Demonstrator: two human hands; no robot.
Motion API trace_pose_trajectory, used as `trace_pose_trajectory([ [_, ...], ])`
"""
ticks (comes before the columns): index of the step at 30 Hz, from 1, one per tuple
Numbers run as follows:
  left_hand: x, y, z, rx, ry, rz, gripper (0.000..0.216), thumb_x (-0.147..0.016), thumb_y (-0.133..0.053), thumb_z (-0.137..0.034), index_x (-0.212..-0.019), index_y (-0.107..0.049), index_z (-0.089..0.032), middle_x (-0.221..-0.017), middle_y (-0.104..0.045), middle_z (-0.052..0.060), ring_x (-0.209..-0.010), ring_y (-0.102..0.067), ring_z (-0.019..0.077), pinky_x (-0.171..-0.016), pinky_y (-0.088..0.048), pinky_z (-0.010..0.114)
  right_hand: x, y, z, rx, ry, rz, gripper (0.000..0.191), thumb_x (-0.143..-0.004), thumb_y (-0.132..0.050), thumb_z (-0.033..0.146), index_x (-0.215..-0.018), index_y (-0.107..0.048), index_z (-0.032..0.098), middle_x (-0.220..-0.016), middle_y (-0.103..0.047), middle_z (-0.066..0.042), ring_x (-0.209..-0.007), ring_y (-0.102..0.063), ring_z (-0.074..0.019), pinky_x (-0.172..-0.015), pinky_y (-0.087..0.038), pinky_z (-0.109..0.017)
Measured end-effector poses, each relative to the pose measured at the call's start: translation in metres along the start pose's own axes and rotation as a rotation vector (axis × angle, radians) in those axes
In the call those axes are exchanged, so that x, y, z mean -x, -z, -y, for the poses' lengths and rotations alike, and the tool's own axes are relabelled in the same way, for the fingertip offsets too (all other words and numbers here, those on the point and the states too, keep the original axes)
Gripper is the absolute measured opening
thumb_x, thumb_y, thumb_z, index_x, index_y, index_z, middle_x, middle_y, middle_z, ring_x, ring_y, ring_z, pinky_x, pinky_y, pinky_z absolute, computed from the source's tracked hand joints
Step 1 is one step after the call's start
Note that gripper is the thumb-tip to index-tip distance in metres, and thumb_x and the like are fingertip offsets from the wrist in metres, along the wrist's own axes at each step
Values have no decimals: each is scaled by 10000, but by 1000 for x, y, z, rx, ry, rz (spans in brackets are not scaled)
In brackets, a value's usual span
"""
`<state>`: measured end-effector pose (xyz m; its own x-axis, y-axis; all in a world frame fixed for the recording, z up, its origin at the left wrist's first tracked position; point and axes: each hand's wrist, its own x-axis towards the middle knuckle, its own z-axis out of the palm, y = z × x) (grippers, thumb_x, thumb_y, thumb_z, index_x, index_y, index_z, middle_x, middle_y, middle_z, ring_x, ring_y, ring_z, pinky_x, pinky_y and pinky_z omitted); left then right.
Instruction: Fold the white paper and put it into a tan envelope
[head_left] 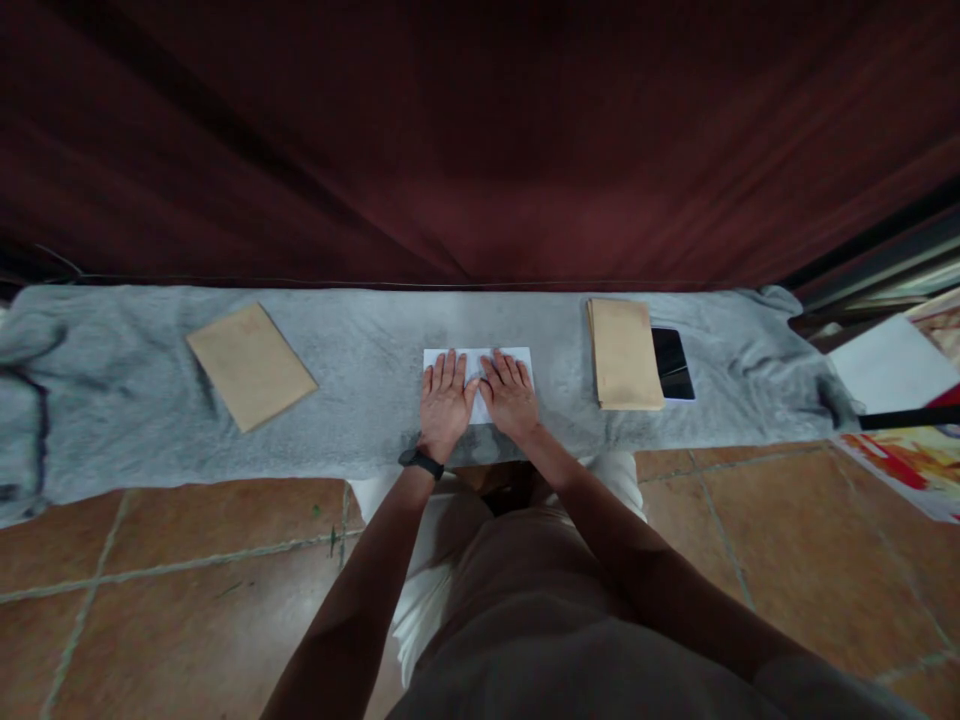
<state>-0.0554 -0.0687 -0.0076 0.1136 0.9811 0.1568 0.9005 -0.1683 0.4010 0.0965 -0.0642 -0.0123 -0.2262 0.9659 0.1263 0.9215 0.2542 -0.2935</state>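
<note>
A white sheet of paper (472,364) lies on the grey cloth in front of me, partly covered by both hands. My left hand (445,398) rests flat on its left half, fingers stretched forward. Flat on the right half is my right hand (510,395), its fingers a little spread. The two thumbs come close together near the paper's middle. Neither hand grips anything. Whether the paper is folded or a single layer, I cannot tell.
The grey cloth (360,400) covers a long narrow table. A brown envelope (252,366) lies tilted at the left. At the right a stack of brown envelopes (626,355) sits beside a dark phone (673,363). A dark red curtain (480,150) hangs behind the table.
</note>
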Motion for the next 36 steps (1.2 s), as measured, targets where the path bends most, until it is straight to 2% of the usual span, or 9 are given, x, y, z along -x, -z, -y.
trace_pose_trajectory([
  [10,10,8,21,-5,78,-44,644,-1066,-307,-442,-1610,-373,-103,-1689,-328,158,-1597,-242,295,-1307,-156,518,14,11,-36,25,-33,-23,556,-1098,-379,396,-1604,-417,169,-1696,-323,-126,-1544,-344,-307,-1285,-206,-524],
  [17,18,18,27,-27,115,-44,637,-1066,-307,-446,-1614,-375,-127,-1679,-358,137,-1590,-260,298,-1304,-164,521,23,10,-52,23,-24,-47,613,-1095,-350,411,-1629,-343,109,-1689,-327,-154,-1550,-327,-316,-1271,-212,-538],
  [23,22,22,32,-33,134,-65,611,-1061,-321,-412,-1598,-410,-134,-1666,-387,133,-1586,-268,315,-1303,-160,549,29,14,-63,33,-15,-57,621,-1097,-341,409,-1621,-347,77,-1676,-354,-165,-1542,-336,-330,-1265,-219,-526],
  [26,24,25,24,-36,145,-104,615,-1058,-338,-396,-1592,-409,-99,-1675,-356,169,-1593,-244,329,-1306,-145,564,30,14,-65,24,-10,-49,632,-1096,-345,416,-1620,-342,63,-1677,-346,-179,-1544,-328,-332,-1264,-218,-534],
  [28,23,25,11,-28,102,-109,618,-1057,-351,-386,-1600,-390,-94,-1692,-314,177,-1599,-226,327,-1309,-151,557,29,14,-64,15,-10,-46,634,-1096,-346,419,-1623,-336,66,-1679,-340,-180,-1546,-323,-329,-1265,-214,-537],
  [32,18,15,-22,-7,-99,16,568,-1066,-348,-359,-1610,-392,-200,-1703,-328,88,-1610,-200,273,-1314,-179,520,30,16,-63,18,-22,-43,624,-1096,-345,405,-1621,-339,67,-1684,-334,-171,-1553,-312,-327,-1269,-211,-533],
  [36,16,0,-38,-32,-133,77,535,-1071,-351,-352,-1581,-443,-219,-1686,-369,85,-1603,-223,286,-1305,-197,542,31,21,-62,18,-26,-36,613,-1093,-364,386,-1607,-363,51,-1676,-348,-182,-1553,-312,-330,-1271,-217,-532],
])
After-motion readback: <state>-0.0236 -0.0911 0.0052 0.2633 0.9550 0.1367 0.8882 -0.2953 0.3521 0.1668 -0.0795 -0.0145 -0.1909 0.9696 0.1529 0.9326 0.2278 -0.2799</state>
